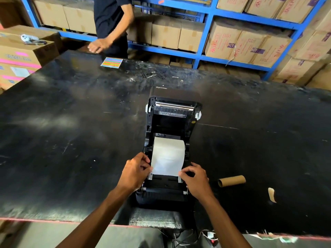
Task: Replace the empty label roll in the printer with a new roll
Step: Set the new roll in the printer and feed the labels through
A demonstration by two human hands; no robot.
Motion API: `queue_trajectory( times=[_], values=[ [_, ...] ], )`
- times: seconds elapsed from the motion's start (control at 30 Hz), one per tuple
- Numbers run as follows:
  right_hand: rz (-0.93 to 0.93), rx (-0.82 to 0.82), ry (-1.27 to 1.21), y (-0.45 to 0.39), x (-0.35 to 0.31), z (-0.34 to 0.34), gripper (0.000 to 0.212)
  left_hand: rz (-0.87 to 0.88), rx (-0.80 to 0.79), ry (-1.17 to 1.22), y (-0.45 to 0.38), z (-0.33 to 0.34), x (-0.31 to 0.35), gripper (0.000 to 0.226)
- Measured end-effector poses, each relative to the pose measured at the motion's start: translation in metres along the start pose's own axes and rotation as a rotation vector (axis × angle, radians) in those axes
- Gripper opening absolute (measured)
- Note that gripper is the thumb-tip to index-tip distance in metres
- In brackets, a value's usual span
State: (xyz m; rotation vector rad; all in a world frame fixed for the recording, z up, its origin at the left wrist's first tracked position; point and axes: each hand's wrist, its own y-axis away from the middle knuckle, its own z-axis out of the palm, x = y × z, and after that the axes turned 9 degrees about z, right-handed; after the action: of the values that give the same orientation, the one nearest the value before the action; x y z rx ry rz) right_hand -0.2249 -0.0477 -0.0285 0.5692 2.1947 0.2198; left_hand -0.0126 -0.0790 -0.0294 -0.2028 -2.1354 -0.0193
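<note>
A black label printer (172, 115) stands on the table with its lid swung open away from me. A new white label roll (168, 149) lies in its bay, and a sheet of label paper is drawn toward me over the front. My left hand (135, 171) pinches the paper's left front corner. My right hand (194, 178) pinches the right front corner, beside the white paper guide. The empty brown cardboard core (231, 181) lies on its side on the table, to the right of the printer.
The black scuffed table (71, 131) has a red front edge. A torn brown scrap (272, 194) lies at the right. A coloured sticker sheet (112, 62) lies at the far side, where another person (111, 24) stands. Blue shelves (206, 13) hold cardboard boxes.
</note>
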Motion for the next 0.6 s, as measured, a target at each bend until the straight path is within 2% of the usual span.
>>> queue_trajectory(
  times=[0.13, 0.27, 0.43, 0.6],
  values=[
    [-0.021, -0.020, 0.091, -0.005, -0.005, -0.004, 0.017, -0.034, -0.057, -0.083, -0.006, 0.000, 0.003, 0.020],
    [-0.013, -0.043, 0.021, -0.008, -0.004, -0.003, 0.019, -0.050, -0.098, -0.117, -0.010, -0.001, 0.005, 0.025],
    [0.023, -0.101, 0.041, -0.008, -0.007, -0.003, 0.023, -0.072, -0.066, -0.082, -0.009, 0.000, 0.004, 0.024],
    [0.023, -0.096, -0.011, -0.008, -0.007, -0.004, 0.014, -0.106, -0.141, -0.090, -0.018, -0.004, 0.008, 0.022]
  ],
)
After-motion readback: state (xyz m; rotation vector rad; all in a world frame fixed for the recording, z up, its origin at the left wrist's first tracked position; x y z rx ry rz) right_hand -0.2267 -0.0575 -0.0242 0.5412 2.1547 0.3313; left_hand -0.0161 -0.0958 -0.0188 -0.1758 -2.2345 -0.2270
